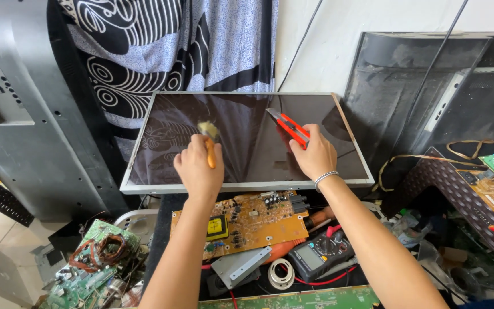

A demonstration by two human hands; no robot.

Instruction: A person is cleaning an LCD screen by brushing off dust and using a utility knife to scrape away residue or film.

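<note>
A flat display panel (247,184) with a dark glossy face and a pale frame lies in front of me. My left hand (197,167) grips a small brush (208,133) with an orange handle, its bristles resting on the glass left of centre. My right hand (315,154) holds a red utility knife (286,126), blade end pointing up and left over the glass. A bracelet circles the right wrist.
An orange circuit board (247,220) lies below the panel, with a dark multimeter (321,254), a tape roll (281,273) and a metal bracket (241,264). Green boards (90,269) and wire coils sit at lower left. A grey monitor back (24,114) stands left, another dark panel (418,97) at right.
</note>
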